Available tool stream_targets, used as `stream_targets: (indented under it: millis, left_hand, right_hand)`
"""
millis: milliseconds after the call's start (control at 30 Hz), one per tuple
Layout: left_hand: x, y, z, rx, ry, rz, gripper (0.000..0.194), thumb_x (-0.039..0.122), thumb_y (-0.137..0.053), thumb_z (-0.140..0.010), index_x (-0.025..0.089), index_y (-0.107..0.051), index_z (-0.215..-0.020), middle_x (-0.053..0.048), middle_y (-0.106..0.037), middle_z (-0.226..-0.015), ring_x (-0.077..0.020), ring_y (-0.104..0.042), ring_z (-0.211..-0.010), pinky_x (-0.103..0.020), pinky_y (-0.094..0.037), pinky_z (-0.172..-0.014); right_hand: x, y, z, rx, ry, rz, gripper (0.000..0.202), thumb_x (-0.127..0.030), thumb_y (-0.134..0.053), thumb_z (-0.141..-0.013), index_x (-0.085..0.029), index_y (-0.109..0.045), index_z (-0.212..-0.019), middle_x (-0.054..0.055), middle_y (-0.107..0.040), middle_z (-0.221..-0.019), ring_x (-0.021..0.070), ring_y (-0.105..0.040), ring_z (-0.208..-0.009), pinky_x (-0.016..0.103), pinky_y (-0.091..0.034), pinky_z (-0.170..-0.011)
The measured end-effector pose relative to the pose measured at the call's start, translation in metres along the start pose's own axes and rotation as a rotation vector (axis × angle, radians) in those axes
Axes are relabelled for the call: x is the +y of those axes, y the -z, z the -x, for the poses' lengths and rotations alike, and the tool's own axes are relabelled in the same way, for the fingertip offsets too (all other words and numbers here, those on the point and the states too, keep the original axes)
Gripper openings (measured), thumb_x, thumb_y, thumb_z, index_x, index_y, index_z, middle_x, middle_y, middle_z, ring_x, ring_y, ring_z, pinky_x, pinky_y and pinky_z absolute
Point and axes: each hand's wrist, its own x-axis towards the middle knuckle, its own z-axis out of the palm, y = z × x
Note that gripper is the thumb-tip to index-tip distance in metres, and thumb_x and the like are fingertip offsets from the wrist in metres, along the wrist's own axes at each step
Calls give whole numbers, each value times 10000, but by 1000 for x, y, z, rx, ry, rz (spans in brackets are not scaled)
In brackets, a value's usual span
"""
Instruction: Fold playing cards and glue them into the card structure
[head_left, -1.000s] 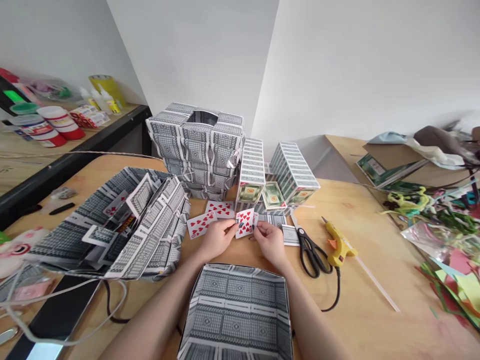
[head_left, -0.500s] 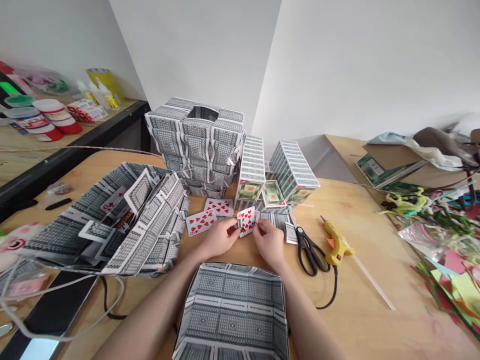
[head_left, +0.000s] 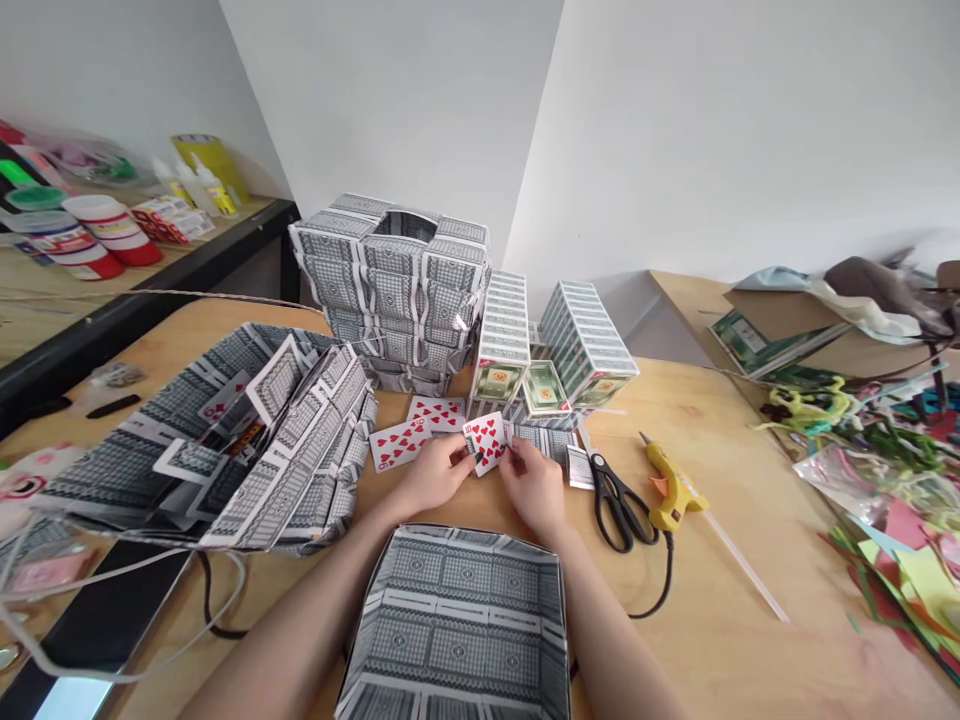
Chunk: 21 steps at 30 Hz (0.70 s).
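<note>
My left hand [head_left: 436, 472] pinches the left edge of a ten of hearts [head_left: 487, 440], which is tilted, face toward me. At its right, my right hand [head_left: 534, 480] has its fingers closed on another card, mostly hidden behind the ten. More heart cards [head_left: 401, 443] lie face up left of my hands, and patterned cards [head_left: 547, 440] lie behind my right hand. Nearer to me, between my forearms, stands an open box made of folded cards [head_left: 457, 610]. Black-handled scissors [head_left: 619, 505] rest right of my right hand.
A larger card-built basket [head_left: 300, 470] with loose cards stands left. Behind are a tall card structure [head_left: 394, 290] and stacked card packs [head_left: 502, 330]. A yellow glue gun [head_left: 673, 487] and its cord lie right, near paper scraps [head_left: 907, 560].
The ten of hearts has moved slightly left and tilted more to the left. Both hands have shifted a little left, still holding cards.
</note>
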Motion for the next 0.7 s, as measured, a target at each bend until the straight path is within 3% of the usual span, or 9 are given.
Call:
stream_targets:
  millis: [300, 567, 700]
  left_hand:
    - [1, 1, -2, -11, 13, 318, 117, 223, -477, -789, 146, -521, -865, -24, -586, -706, -142, -528, -641, -254, -418, -607]
    - [2, 3, 0, -94, -19, 339, 109, 213, -432, -812, 157, -502, -873, -28, -577, -762, -149, -526, -695, -265, -429, -637]
    - [2, 5, 1, -124, -25, 273, 77, 217, -442, -804, 165, -495, -825, -15, -561, -753, -143, -511, -689, -259, -425, -636]
  right_hand:
    - [4, 6, -11, -161, -398, -849, 339, -463, -517, -765, -155, -650, -714, 42, -650, -655, 160, -556, -493, 286, -440, -482]
    - [11, 13, -14, -378, -392, -1057, 200, -363, -670, -675, -201, -679, -794, 19, -668, -745, 165, -586, -674, 303, -450, -685]
    - [5, 15, -14, -390, -402, -1020, 170, -332, -707, -630, -192, -679, -722, 8, -654, -679, 153, -572, -665, 288, -432, -690]
